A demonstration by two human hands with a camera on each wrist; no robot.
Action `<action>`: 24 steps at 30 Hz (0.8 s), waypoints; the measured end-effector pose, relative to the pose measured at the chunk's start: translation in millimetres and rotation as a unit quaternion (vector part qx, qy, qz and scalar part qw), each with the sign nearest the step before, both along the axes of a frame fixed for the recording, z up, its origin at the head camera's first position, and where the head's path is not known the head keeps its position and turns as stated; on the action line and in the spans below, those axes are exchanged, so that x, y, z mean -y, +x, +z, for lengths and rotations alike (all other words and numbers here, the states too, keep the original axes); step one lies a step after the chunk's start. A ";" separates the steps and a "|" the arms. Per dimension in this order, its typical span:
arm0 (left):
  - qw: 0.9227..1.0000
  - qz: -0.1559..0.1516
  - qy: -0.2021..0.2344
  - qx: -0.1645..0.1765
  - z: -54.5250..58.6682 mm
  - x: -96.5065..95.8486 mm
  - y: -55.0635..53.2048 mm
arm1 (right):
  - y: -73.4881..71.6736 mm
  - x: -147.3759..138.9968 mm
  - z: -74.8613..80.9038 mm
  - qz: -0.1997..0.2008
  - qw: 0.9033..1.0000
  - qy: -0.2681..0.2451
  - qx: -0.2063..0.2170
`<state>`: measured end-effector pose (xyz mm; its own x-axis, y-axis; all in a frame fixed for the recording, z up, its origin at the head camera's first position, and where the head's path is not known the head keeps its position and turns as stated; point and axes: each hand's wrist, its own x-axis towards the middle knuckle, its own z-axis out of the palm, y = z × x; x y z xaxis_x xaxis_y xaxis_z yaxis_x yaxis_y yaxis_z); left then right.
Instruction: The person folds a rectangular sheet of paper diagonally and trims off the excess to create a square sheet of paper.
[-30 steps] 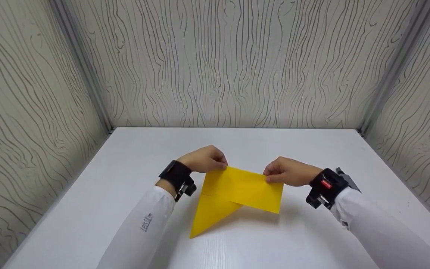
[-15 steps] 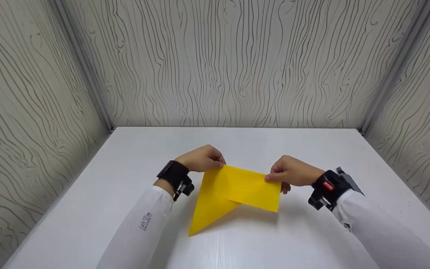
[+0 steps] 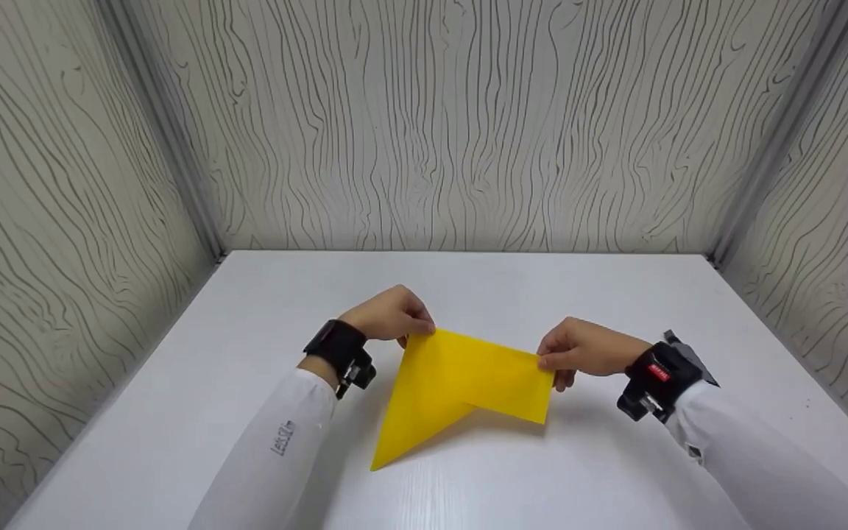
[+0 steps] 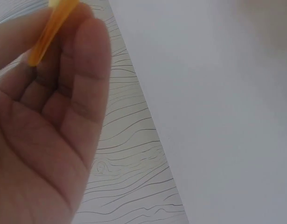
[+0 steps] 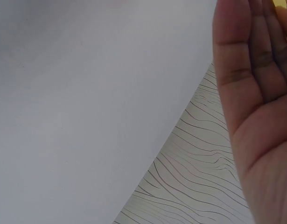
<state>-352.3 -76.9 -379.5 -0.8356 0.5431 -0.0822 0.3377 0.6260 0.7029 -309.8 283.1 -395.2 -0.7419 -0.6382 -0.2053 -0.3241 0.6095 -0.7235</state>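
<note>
A folded sheet of yellow paper (image 3: 461,375) is held up between both hands over the white table, one long pointed corner reaching down to the lower left. My left hand (image 3: 389,315) pinches its upper left corner between thumb and fingers. At the upper right corner, my right hand (image 3: 592,347) grips the edge with the thumb in front. In the left wrist view a narrow edge of the yellow paper (image 4: 52,32) sits between thumb and fingers. Only a sliver of the paper (image 5: 279,3) shows past the fingers in the right wrist view.
The white table (image 3: 247,331) lies beneath, its back edge against a wood-grain patterned wall (image 3: 424,132). Similar panels stand at the left and right, joined by grey corner posts (image 3: 166,140). Black wrist straps with cameras (image 3: 341,352) are on both wrists.
My left hand has shifted slightly left. The right hand has slid outward along the paper's top edge to its right corner and dropped a little. The paper looks stretched straighter between them.
</note>
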 end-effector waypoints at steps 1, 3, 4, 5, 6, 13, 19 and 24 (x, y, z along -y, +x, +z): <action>1.000 0.008 0.005 -0.002 -1.2 0.7 -0.5 | 0.5 -0.8 -0.5 -0.002 1.000 0.001 0.002; 0.999 0.031 0.016 -0.006 -3.2 1.7 -1.3 | 1.3 -2.5 -1.5 -0.006 1.000 0.002 0.002; 0.999 0.043 0.020 -0.010 -4.0 2.2 -1.7 | 2.0 -3.2 -1.7 -0.009 1.000 0.002 0.003; 0.998 0.054 0.023 -0.013 -4.6 2.5 -2.1 | 2.3 -4.2 -2.5 -0.012 1.000 0.003 0.004; 0.998 0.063 0.026 -0.015 -5.0 2.7 -2.4 | 2.7 -5.0 -3.2 -0.015 1.000 0.003 0.004; 0.998 0.055 0.030 -0.015 -5.7 2.3 -3.7 | 5.4 -7.8 -10.3 -0.016 1.000 0.009 0.004; 0.999 0.043 0.013 -0.029 -9.4 -0.7 -4.3 | 8.0 -9.5 -18.3 -0.029 0.999 0.022 0.010; 0.998 0.051 -0.008 -0.046 -15.8 -6.6 -6.3 | 8.3 -9.6 -25.9 -0.040 0.998 0.043 0.016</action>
<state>-358.5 -70.4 -395.3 -0.8912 0.4535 -0.0110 0.3339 0.6721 0.6609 -301.5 292.6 -421.1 -0.7819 -0.5563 -0.2814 -0.2491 0.6926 -0.6770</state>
